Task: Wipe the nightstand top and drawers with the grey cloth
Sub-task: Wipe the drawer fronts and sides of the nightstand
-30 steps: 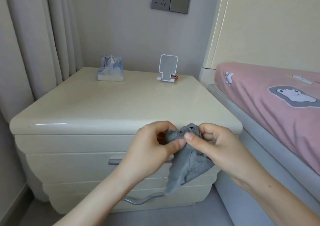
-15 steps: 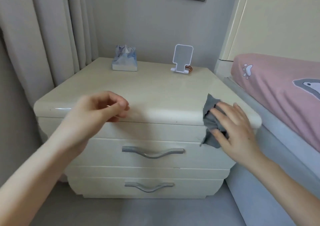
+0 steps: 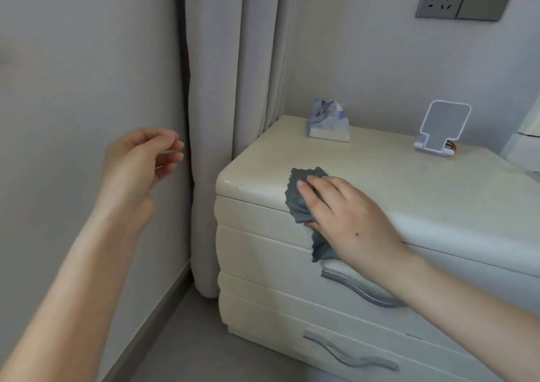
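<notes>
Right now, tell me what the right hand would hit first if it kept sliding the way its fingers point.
Likely nothing on the cream nightstand top: the right hand, pressing the grey cloth, points left toward the corner, then the beige curtain beyond. Depth is uncertain.

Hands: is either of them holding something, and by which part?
The right hand presses the grey cloth against the nightstand's front top edge, fingers flat on its middle, thumb under its lower part. The left hand is in the air, holding nothing.
</notes>
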`<state>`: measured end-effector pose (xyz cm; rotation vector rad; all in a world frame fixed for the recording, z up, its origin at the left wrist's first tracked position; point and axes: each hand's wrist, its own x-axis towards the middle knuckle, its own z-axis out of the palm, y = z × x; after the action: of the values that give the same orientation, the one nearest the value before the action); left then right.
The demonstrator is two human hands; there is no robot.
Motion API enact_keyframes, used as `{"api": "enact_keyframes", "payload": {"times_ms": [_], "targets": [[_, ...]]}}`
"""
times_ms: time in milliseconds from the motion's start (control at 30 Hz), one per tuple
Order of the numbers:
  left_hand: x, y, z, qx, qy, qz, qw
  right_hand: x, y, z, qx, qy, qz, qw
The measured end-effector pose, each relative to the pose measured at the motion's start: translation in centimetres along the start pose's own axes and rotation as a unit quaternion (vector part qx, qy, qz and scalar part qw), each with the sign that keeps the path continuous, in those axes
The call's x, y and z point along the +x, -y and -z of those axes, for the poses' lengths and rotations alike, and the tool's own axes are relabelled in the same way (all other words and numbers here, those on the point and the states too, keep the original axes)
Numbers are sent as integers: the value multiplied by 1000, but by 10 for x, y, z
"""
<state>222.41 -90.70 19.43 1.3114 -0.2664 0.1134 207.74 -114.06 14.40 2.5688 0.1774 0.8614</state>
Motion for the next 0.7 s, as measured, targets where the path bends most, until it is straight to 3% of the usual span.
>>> {"api": "enact_keyframes", "payload": {"times_ms": [233,467,600,700], "targets": [[8,7,3,-28,0,2,1000,96,70,-23,60,3,13,998],[5,6,7,-26,6,-2,1000,100,90,-37,-14,-97,141,985],[-1,5,16,-14,4,8,1000,46,74,-55,-104,-11,255,961],[-5,10,23,5,7,10,1000,-23,46,-52,-129,39,233,963]]}}
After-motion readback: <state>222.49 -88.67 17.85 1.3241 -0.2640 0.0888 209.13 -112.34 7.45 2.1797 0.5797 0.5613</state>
